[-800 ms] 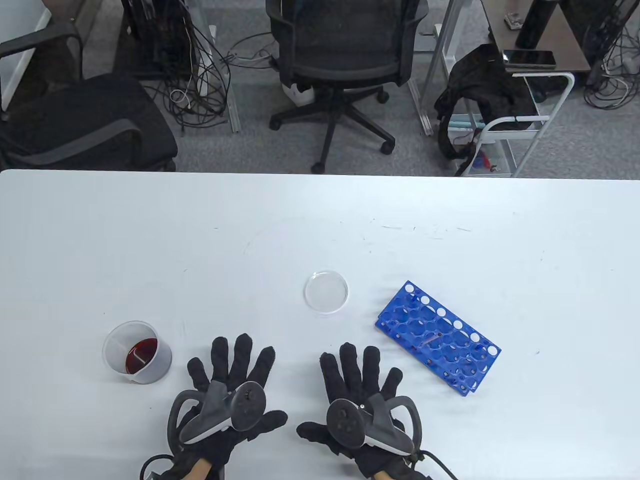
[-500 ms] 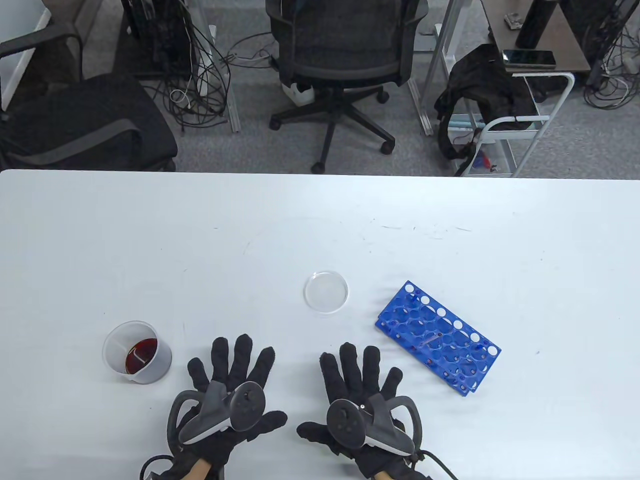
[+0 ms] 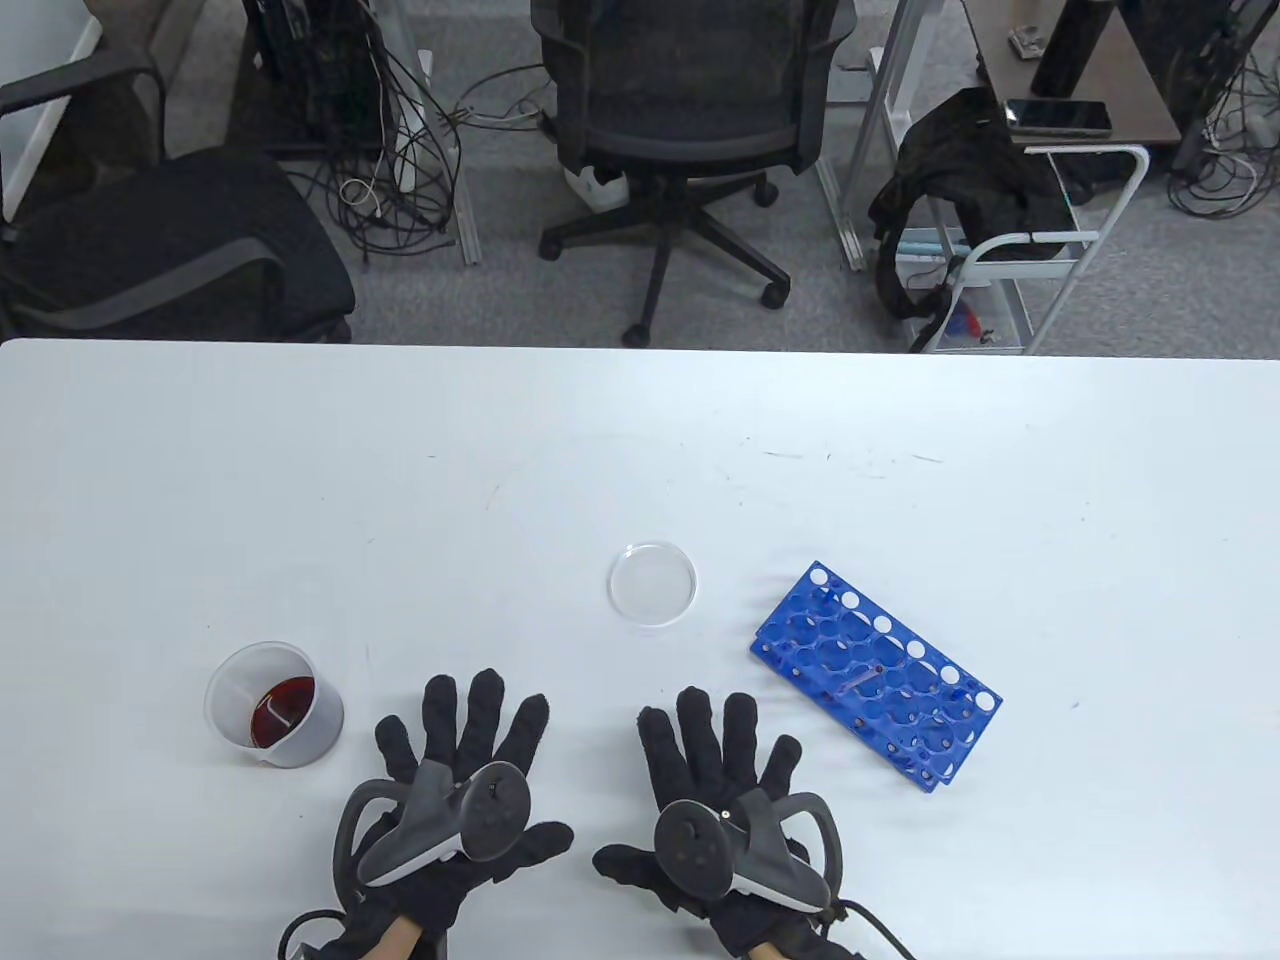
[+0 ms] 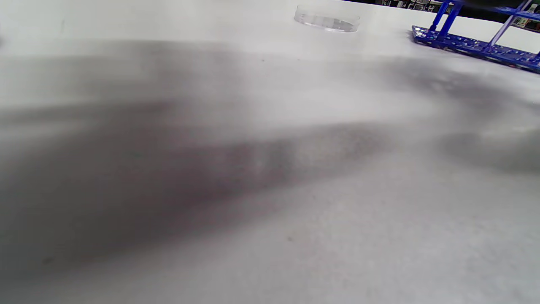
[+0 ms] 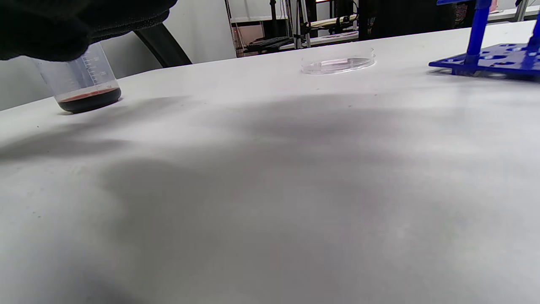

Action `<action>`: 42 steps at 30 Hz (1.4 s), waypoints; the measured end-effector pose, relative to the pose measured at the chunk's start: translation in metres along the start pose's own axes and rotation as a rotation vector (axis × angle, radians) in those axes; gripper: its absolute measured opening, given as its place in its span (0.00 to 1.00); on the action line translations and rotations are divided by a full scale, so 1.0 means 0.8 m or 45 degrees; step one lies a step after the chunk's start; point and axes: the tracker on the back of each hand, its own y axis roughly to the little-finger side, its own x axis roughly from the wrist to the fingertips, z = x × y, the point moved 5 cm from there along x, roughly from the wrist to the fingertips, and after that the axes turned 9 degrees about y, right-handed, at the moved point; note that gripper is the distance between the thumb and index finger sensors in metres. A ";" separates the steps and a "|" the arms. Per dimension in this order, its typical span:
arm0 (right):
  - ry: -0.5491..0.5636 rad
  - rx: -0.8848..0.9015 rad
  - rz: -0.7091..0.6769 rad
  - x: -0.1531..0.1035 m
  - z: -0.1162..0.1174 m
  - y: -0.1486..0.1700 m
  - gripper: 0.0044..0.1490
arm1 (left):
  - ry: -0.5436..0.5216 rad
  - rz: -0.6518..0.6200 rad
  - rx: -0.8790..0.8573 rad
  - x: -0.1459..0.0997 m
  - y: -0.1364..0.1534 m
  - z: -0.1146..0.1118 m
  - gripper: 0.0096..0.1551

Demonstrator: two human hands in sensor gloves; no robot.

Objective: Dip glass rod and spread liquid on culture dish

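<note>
A clear culture dish (image 3: 652, 584) sits mid-table; it also shows in the left wrist view (image 4: 327, 19) and the right wrist view (image 5: 338, 62). A plastic beaker (image 3: 274, 704) with dark red liquid stands at the left, also in the right wrist view (image 5: 82, 81). A thin glass rod (image 3: 862, 680) lies across the blue tube rack (image 3: 875, 673). My left hand (image 3: 465, 745) and right hand (image 3: 715, 745) lie flat on the table near its front edge, fingers spread, holding nothing. The dish is beyond the right hand; the beaker is left of the left hand.
The rack stands right of the right hand, also seen in the left wrist view (image 4: 476, 46) and the right wrist view (image 5: 489, 59). Office chairs (image 3: 690, 120), cables and a white cart (image 3: 1010, 260) stand on the floor beyond the table's far edge.
</note>
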 end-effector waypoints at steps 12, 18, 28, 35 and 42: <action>0.197 0.015 0.070 0.082 -0.046 0.010 0.71 | 0.024 0.000 -0.001 0.002 0.002 -0.002 0.66; 0.211 -0.013 0.189 0.150 -0.046 0.025 0.69 | 0.028 -0.003 -0.002 0.002 0.004 -0.002 0.66; 0.150 -0.118 0.397 0.225 -0.016 0.069 0.66 | 0.010 -0.015 -0.004 0.001 0.004 0.000 0.66; 0.058 -0.121 0.446 0.247 0.002 0.090 0.59 | -0.007 -0.015 -0.006 -0.001 0.005 0.003 0.66; 0.060 -0.181 0.406 0.248 -0.003 0.084 0.57 | 0.003 -0.014 -0.005 -0.001 0.005 0.002 0.65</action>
